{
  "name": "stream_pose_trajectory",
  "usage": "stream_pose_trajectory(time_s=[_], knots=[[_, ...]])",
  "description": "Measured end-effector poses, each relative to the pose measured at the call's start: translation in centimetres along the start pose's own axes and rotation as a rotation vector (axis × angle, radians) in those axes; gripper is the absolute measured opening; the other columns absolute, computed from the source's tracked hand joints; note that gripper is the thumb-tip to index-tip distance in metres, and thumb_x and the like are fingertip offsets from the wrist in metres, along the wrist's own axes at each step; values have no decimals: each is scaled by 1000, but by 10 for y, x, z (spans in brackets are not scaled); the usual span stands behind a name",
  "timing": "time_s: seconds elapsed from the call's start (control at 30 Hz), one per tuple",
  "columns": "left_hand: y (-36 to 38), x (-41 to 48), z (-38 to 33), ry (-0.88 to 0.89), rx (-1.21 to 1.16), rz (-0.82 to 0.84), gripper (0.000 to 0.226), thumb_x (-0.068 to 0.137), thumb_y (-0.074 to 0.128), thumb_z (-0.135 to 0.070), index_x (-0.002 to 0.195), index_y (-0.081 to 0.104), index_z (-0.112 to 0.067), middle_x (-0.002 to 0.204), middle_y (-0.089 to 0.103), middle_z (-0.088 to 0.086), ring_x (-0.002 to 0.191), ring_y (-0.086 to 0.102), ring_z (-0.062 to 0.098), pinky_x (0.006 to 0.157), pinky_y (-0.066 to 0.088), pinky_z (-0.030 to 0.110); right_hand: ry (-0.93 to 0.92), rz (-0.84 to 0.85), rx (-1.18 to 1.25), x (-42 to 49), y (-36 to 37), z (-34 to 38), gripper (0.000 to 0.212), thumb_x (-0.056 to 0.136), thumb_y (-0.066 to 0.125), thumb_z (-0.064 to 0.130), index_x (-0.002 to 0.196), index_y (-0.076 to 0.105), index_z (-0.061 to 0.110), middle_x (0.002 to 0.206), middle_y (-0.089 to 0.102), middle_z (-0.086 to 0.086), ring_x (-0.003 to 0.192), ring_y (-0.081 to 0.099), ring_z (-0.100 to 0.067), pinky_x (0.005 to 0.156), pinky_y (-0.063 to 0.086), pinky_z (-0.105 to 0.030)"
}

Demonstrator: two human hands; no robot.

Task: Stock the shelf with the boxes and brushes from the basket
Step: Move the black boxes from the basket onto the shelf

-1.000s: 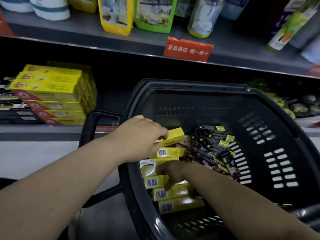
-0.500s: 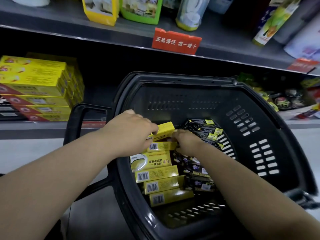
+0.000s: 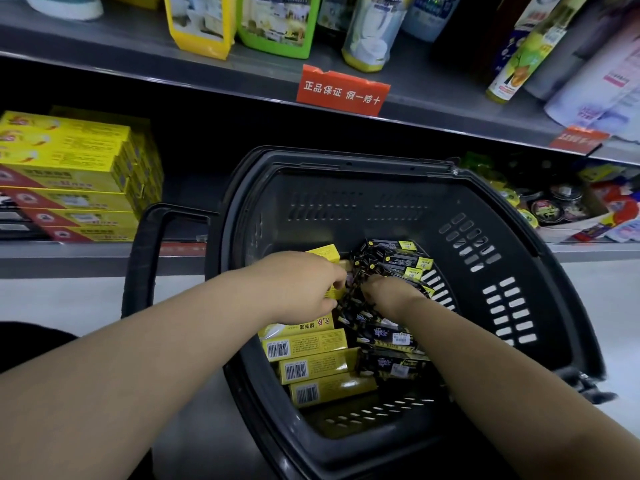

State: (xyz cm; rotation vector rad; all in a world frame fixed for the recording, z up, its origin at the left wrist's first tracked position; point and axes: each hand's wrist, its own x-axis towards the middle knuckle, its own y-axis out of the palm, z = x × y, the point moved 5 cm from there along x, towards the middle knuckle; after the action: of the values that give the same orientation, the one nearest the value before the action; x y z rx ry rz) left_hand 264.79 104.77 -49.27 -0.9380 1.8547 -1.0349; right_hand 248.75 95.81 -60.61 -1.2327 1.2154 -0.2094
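Yellow barcoded boxes in basket, left fingers curled round one, right fingers among black brush packs, grip unclear.

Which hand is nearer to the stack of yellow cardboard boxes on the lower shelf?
Left. The left hand is inside the black plastic basket, to the right of the stack of yellow cardboard boxes; the right hand lies further right, on the black brush packs.
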Motion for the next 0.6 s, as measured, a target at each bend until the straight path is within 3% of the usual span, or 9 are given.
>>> stream_pose_trajectory(time_s=[0.13, 0.3, 0.47, 0.6], knots=[[3, 0, -1, -14, 0, 43, 35, 95, 46, -36, 128, 48, -26, 119, 60, -5, 104, 56, 18, 85, 50, 38, 74, -26, 101, -3, 0, -8, 36, 87, 48, -2, 120, 47, 12, 113, 60, -12, 93, 58, -27, 65, 37, -29], [6, -1, -3, -25, 10, 76, 35, 95, 46, -36, 129, 47, -26, 120, 58, -4, 106, 55, 20, 87, 50, 39, 151, 126, 31, -7, 8, -16, 35, 88, 59, 15, 121, 50, 8, 121, 58, -11, 110, 55, -27, 76, 42, -29], [7, -2, -3, -34, 6, 91, 36, 95, 46, -37, 129, 47, -26, 120, 58, -3, 106, 54, 19, 87, 50, 40, 153, 134, 136, -11, 9, -19, 33, 85, 61, 11, 116, 51, 9, 118, 57, -9, 106, 55, -26, 75, 42, -29], [7, -3, -3, -33, -2, 96, 35, 95, 46, -37, 128, 47, -26, 118, 58, -3, 104, 55, 19, 86, 51, 39, 148, 165, 109, -11, 9, -19, 39, 87, 58, 8, 125, 50, 10, 127, 54, -9, 113, 54, -25, 84, 45, -29]])
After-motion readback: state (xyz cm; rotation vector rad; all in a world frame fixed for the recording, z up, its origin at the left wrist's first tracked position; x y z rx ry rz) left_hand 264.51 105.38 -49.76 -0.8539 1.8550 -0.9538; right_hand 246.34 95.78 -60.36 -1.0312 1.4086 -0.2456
